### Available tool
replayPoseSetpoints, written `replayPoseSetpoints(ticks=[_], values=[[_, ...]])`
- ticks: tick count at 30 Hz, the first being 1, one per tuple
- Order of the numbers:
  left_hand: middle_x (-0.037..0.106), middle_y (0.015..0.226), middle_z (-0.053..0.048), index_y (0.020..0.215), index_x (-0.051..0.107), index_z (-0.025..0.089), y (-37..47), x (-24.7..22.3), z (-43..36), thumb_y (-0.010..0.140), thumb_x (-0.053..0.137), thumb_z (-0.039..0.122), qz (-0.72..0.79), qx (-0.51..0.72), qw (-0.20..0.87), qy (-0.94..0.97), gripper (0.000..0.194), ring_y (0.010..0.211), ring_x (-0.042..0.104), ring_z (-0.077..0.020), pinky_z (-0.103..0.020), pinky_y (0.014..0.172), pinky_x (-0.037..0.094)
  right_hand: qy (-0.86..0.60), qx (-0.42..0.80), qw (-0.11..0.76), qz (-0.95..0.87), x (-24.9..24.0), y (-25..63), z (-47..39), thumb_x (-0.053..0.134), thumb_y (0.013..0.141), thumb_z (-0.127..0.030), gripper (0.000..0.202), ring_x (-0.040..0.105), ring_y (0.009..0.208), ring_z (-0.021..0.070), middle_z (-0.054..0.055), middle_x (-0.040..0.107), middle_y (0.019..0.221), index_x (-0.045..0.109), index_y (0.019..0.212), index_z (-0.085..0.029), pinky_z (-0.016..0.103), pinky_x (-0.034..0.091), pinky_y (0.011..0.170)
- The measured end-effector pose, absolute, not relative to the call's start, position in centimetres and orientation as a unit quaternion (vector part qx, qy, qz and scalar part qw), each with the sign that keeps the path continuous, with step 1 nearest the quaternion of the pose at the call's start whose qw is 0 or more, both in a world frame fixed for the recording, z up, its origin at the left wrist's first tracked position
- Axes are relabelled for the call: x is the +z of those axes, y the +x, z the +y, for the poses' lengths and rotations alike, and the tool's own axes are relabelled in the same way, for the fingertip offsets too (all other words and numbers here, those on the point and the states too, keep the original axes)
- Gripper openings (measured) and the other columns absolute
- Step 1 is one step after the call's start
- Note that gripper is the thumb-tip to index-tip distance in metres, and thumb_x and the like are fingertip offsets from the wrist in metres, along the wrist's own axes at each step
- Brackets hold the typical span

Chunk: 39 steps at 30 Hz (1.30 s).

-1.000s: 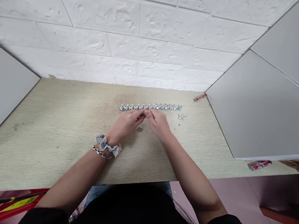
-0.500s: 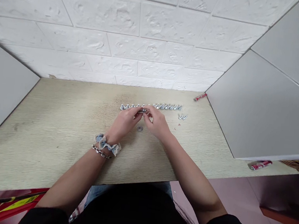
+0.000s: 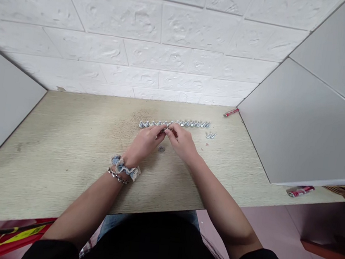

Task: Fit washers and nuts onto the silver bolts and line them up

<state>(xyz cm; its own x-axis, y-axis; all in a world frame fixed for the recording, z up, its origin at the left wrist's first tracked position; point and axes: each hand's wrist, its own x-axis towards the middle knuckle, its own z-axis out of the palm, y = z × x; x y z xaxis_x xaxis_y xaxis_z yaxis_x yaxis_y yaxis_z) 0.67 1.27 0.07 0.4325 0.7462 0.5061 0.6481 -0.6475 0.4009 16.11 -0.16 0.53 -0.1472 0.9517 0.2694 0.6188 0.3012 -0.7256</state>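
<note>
My left hand (image 3: 146, 141) and my right hand (image 3: 182, 142) meet above the table, fingertips pinched together. A small silver piece (image 3: 163, 131), which looks like a flat washer, shows between them, mostly covered by the left fingers. What the right thumb and index finger pinch is too hidden to name. Just behind the hands runs a row of silver screws with washers (image 3: 192, 124), standing head down; the fingers hide part of it. A loose flat washer (image 3: 161, 149) lies below the hands. Several loose screws (image 3: 210, 136) lie to the right of them.
A red battery (image 3: 231, 112) lies near the wall at the back right, and another red battery (image 3: 300, 191) near the front right edge. Grey panels (image 3: 316, 125) border the wooden table (image 3: 75, 135) left and right. A white brick-pattern wall (image 3: 131, 54) closes the back.
The fingers have drawn closer around the small silver piece, which shows less now. The right fingertips have shifted slightly. The row, loose washer and loose screws stay in place.
</note>
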Motion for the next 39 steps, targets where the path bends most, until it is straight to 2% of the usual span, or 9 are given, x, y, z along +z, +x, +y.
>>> replayPoseSetpoints(ticks=[8, 13, 15, 18, 20, 24, 33, 36, 39], values=[[0.068, 0.087, -0.006, 0.108, 0.060, 0.015, 0.78, 0.09, 1.15, 0.084, 0.053, 0.021, 0.426, 0.357, 0.061, 0.829, 0.025, 0.077, 0.062, -0.0133, -0.022, 0.071, 0.047, -0.527, 0.206, 0.333, -0.754, 0.76, 16.13, -0.44, 0.028, 0.091, -0.045, 0.043, 0.046, 0.061, 0.0126, 0.001, 0.053, 0.062, 0.049, 0.064, -0.019, 0.025, 0.031, 0.058], [0.068, 0.087, -0.005, 0.107, 0.060, 0.015, 0.78, 0.10, 1.22, 0.084, 0.054, 0.022, 0.437, 0.360, 0.056, 0.822, 0.025, 0.076, 0.062, -0.0129, -0.022, 0.071, 0.047, -0.554, 0.181, 0.320, -0.747, 0.93, 15.91, -0.72, 0.033, 0.089, -0.042, 0.040, 0.044, 0.058, 0.0119, 0.000, 0.050, 0.058, 0.047, 0.060, -0.018, 0.025, 0.029, 0.055], [0.068, 0.086, -0.005, 0.106, 0.060, 0.016, 0.81, 0.11, 1.22, 0.084, 0.054, 0.022, 0.434, 0.365, 0.052, 0.822, 0.024, 0.074, 0.062, -0.0128, -0.022, 0.069, 0.047, -0.568, 0.175, 0.344, -0.727, 0.92, 15.90, -0.72, 0.039, 0.086, -0.039, 0.030, 0.043, 0.056, 0.0117, -0.001, 0.049, 0.059, 0.049, 0.067, -0.019, 0.024, 0.031, 0.055], [0.068, 0.085, -0.004, 0.104, 0.061, 0.017, 0.87, 0.18, 1.17, 0.084, 0.054, 0.021, 0.431, 0.369, 0.050, 0.822, 0.022, 0.073, 0.062, -0.0126, -0.022, 0.067, 0.046, -0.550, 0.188, 0.383, -0.718, 0.72, 15.95, -0.53, 0.046, 0.082, -0.031, 0.015, 0.049, 0.062, 0.0125, -0.001, 0.055, 0.071, 0.052, 0.090, -0.021, 0.024, 0.038, 0.058], [0.068, 0.085, -0.004, 0.104, 0.061, 0.017, 0.89, 0.24, 1.14, 0.084, 0.054, 0.020, 0.429, 0.368, 0.052, 0.823, 0.022, 0.073, 0.062, -0.0124, -0.021, 0.068, 0.046, -0.520, 0.186, 0.395, -0.735, 0.50, 15.96, -0.35, 0.046, 0.080, -0.025, 0.021, 0.053, 0.072, 0.0139, 0.002, 0.058, 0.084, 0.051, 0.100, -0.021, 0.025, 0.042, 0.065], [0.067, 0.085, -0.004, 0.106, 0.060, 0.017, 0.79, 0.25, 1.16, 0.085, 0.053, 0.020, 0.420, 0.360, 0.048, 0.832, 0.023, 0.073, 0.061, -0.0125, -0.022, 0.067, 0.045, -0.492, 0.175, 0.406, -0.750, 0.16, 15.97, -0.10, 0.043, 0.082, -0.019, 0.024, 0.055, 0.084, 0.0156, 0.006, 0.060, 0.095, 0.053, 0.103, -0.020, 0.028, 0.044, 0.075], [0.064, 0.083, -0.008, 0.113, 0.055, 0.013, 0.53, 0.13, 1.18, 0.089, 0.045, 0.023, 0.381, 0.324, 0.004, 0.866, 0.028, 0.070, 0.059, -0.0148, -0.024, 0.062, 0.045, -0.528, 0.215, 0.381, -0.728, 0.59, 15.93, -0.34, 0.043, 0.083, -0.027, 0.015, 0.050, 0.063, 0.0128, -0.001, 0.055, 0.072, 0.052, 0.093, -0.021, 0.026, 0.039, 0.063], [0.064, 0.082, -0.007, 0.113, 0.054, 0.014, 0.52, -0.02, 1.19, 0.089, 0.044, 0.025, 0.375, 0.325, 0.000, 0.868, 0.028, 0.069, 0.059, -0.0139, -0.024, 0.062, 0.045, -0.534, 0.219, 0.382, -0.722, 0.67, 15.87, -0.39, 0.043, 0.083, -0.031, 0.012, 0.047, 0.060, 0.0122, -0.002, 0.051, 0.067, 0.050, 0.084, -0.021, 0.024, 0.036, 0.059], [0.065, 0.083, -0.008, 0.113, 0.055, 0.013, 0.56, -0.04, 1.12, 0.089, 0.045, 0.024, 0.375, 0.329, 0.003, 0.867, 0.028, 0.070, 0.059, -0.0138, -0.023, 0.062, 0.046, -0.540, 0.212, 0.378, -0.721, 0.70, 15.91, -0.41, 0.041, 0.085, -0.035, 0.019, 0.043, 0.058, 0.0118, -0.003, 0.047, 0.063, 0.046, 0.074, -0.021, 0.024, 0.033, 0.056]])
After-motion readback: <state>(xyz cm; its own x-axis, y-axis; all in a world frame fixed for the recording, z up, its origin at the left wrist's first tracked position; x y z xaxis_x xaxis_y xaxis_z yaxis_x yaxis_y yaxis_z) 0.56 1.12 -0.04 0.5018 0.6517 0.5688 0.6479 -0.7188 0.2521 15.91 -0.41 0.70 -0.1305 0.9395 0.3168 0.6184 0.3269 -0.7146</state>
